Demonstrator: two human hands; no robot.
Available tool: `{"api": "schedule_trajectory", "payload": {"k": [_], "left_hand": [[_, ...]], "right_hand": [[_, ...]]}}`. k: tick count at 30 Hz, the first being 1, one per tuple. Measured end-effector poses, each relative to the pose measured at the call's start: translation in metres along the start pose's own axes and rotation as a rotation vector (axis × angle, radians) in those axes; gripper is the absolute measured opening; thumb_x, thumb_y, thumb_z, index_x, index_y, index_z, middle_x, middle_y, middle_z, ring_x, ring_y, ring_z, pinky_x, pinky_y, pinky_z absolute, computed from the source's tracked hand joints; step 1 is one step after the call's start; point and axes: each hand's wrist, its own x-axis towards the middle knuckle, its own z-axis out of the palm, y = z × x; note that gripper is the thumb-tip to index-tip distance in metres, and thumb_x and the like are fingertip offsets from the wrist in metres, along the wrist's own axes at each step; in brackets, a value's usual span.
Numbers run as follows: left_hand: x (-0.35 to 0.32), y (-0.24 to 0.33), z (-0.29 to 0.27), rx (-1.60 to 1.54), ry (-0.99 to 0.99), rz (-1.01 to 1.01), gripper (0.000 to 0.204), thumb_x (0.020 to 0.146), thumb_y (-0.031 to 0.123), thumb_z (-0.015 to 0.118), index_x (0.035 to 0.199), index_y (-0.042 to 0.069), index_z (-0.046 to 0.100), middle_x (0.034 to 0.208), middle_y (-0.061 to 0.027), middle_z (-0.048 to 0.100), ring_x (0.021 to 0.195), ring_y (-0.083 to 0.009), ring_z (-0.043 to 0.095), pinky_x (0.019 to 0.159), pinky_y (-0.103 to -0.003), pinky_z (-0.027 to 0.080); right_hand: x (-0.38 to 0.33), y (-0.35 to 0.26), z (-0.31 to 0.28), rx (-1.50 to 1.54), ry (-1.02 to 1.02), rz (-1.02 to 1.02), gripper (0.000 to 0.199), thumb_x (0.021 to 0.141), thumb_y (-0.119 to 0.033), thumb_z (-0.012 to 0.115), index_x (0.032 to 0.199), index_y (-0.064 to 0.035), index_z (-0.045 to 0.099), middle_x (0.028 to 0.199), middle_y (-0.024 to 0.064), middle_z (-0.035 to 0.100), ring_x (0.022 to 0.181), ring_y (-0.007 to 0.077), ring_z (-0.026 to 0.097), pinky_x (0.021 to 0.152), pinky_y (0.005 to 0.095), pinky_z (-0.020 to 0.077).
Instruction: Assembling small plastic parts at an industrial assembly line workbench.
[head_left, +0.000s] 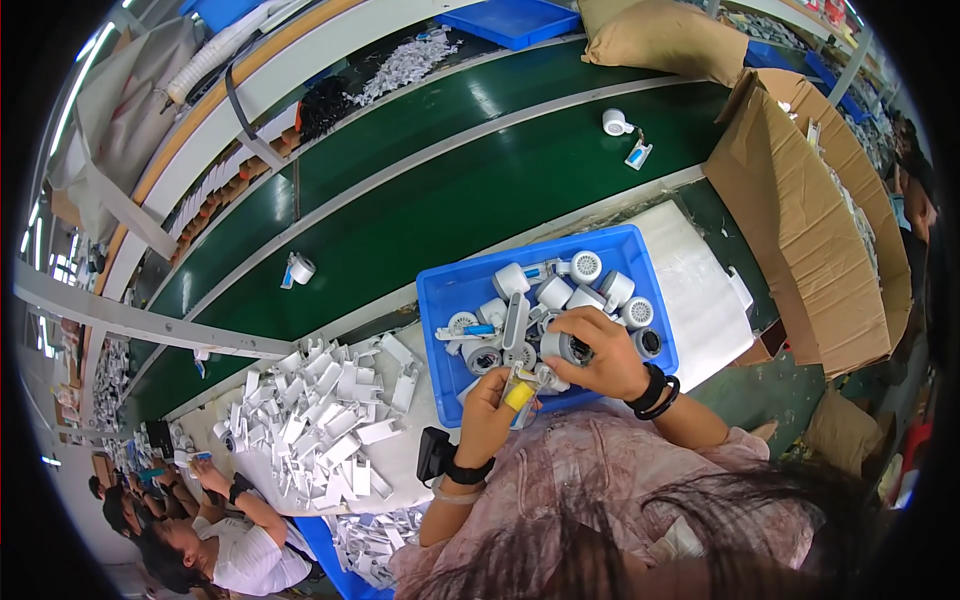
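Observation:
Over the near side of a blue plastic bin (428, 300), both my hands are close together. My left hand (487, 415) is closed on a small white plastic part with a yellow piece (519, 395) on it. My right hand (605, 355) curls its fingers round a white round housing (556, 346) with a dark opening, right beside that part. Whether the two pieces are joined, I cannot make out. Several more white round housings, some with a grille (586, 266), fill the bin; blue pieces show on some, and a long white handle-shaped part (515, 322) lies among them.
Left of the bin, white plastic shells (330, 410) lie heaped on the table. Beyond runs a green conveyor belt (420, 210) carrying a few housings (300, 268). A large cardboard box (790, 220) stands right. A co-worker (240, 540) sits at lower left, near another blue bin (345, 580).

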Motion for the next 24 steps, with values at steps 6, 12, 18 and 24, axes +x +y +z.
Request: {"api": "schedule_trajectory", "payload": {"k": [6,12,18,24], "left_hand": [[0.004,0.000,-0.001,-0.026,-0.001,-0.018,0.019,0.094,0.012,0.056,0.109,0.000,0.054,0.093,-0.0083,0.064,0.076,-0.0140,0.063,0.065,-0.026,0.051],[0.024,0.018,-0.006,-0.185,0.038,-0.152,0.021,0.095,0.014,0.054,0.111,0.001,0.054,0.096,-0.0107,0.065,0.076,-0.0164,0.065,0.063,-0.028,0.057],[0.068,0.036,-0.051,-0.145,0.159,-0.086,0.022,0.095,0.016,0.052,0.110,0.002,0.055,0.096,-0.0160,0.065,0.067,-0.0208,0.066,0.056,-0.033,0.058],[0.169,0.063,-0.109,-0.056,0.267,0.051,0.025,0.096,0.022,0.052,0.108,-0.001,0.053,0.101,-0.0161,0.065,0.076,-0.0212,0.067,0.063,-0.034,0.058]], "right_hand": [[0.000,0.003,0.002,0.001,-0.019,0.009,0.039,0.073,-0.016,0.077,0.108,-0.0058,0.062,0.101,0.0147,0.060,0.090,0.0286,0.063,0.076,0.0331,0.0512],[0.007,0.013,-0.003,-0.027,-0.164,0.046,0.041,0.083,-0.030,0.067,0.115,-0.0069,0.057,0.100,0.0155,0.061,0.081,0.0323,0.064,0.065,0.0382,0.0526],[0.037,0.052,-0.030,-0.261,-0.309,0.081,0.044,0.084,-0.037,0.064,0.117,-0.0088,0.056,0.103,0.0150,0.062,0.084,0.0336,0.064,0.066,0.0409,0.0524],[0.094,0.188,-0.105,-0.471,-0.255,0.313,0.032,0.082,-0.030,0.064,0.106,-0.0093,0.062,0.096,0.0111,0.068,0.082,0.0316,0.065,0.068,0.0415,0.0520]]}}
